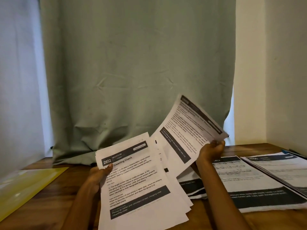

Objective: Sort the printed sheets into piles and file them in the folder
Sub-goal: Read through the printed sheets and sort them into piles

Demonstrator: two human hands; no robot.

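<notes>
Sorting's approx halfway: left hand [98, 175] is gripping the unsorted stack [137, 183], right hand [211, 151] fingers pinching one sheet [187, 130] aloft, w/ two piles [259, 180] lying on the surface [216, 219] & yellow folder [25, 188] unfilled far left.

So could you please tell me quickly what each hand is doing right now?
Left hand: grips the stack of sheets.
Right hand: pinches a single sheet, lifted.
</notes>
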